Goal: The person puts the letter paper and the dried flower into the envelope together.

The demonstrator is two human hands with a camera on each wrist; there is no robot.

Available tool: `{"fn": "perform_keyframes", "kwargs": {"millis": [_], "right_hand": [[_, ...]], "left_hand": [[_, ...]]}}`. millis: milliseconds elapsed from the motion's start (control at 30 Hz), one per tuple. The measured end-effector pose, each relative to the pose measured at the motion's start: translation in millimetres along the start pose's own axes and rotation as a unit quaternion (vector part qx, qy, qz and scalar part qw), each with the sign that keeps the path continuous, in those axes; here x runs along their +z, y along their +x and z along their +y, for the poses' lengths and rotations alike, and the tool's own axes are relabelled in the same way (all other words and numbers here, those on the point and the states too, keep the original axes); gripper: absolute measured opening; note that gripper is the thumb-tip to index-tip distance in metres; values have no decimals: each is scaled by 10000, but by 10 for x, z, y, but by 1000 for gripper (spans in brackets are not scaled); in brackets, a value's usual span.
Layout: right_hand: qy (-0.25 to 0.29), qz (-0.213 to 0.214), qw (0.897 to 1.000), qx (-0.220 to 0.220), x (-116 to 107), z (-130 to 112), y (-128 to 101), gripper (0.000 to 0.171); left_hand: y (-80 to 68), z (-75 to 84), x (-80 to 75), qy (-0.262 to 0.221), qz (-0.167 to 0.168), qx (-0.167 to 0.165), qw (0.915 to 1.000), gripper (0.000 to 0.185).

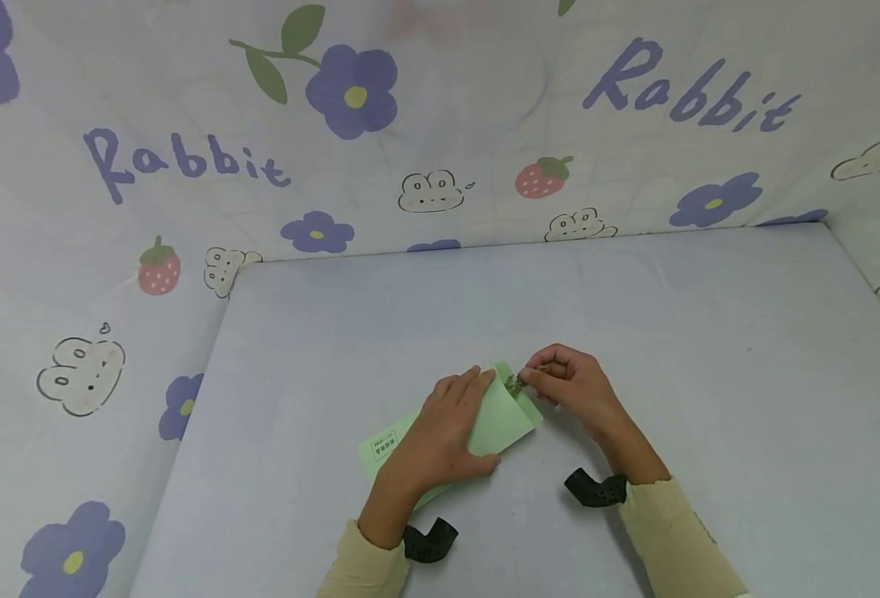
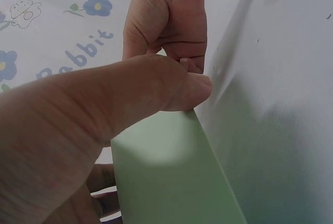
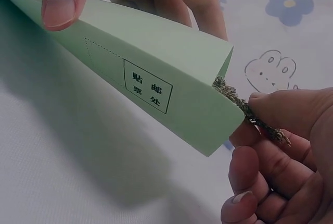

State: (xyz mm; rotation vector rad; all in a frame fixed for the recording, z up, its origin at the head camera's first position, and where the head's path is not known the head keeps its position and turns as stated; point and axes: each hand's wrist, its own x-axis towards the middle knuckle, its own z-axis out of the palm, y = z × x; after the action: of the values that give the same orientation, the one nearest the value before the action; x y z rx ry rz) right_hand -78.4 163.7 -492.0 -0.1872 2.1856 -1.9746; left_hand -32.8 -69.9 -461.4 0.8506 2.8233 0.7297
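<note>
Envelope (image 1: 499, 423): long axis runs lower left to upper right, mouth at centre frame.
Sprig (image 1: 514, 384): at the mouth, pinched by right hand (image 1: 570, 390).
Left hand (image 1: 440, 440): grips envelope.

You see a pale table top (image 1: 709, 349) filling the lower frame, and a printed cloth (image 1: 185, 158) with flowers, strawberries and "Rabbit" lettering behind it.

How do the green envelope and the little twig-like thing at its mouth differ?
The green envelope is flat, smooth and broad; the dried sprig is thin, rough and brownish. The left hand holds the envelope with its end lifted; the right hand pinches the sprig. Both meet at the envelope's open end.
</note>
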Motion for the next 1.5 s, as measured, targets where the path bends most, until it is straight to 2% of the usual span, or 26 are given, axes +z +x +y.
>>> {"fn": "perform_keyframes", "kwargs": {"millis": [567, 1500], "right_hand": [[-181, -109, 9997, 150, 37, 8, 17, 23], [-235, -287, 9991, 200, 44, -50, -2, 23]], "left_hand": [[-5, -7, 5, 31, 44, 106, 9999, 96], [1, 40, -26, -17, -43, 30, 10000, 96]]}}
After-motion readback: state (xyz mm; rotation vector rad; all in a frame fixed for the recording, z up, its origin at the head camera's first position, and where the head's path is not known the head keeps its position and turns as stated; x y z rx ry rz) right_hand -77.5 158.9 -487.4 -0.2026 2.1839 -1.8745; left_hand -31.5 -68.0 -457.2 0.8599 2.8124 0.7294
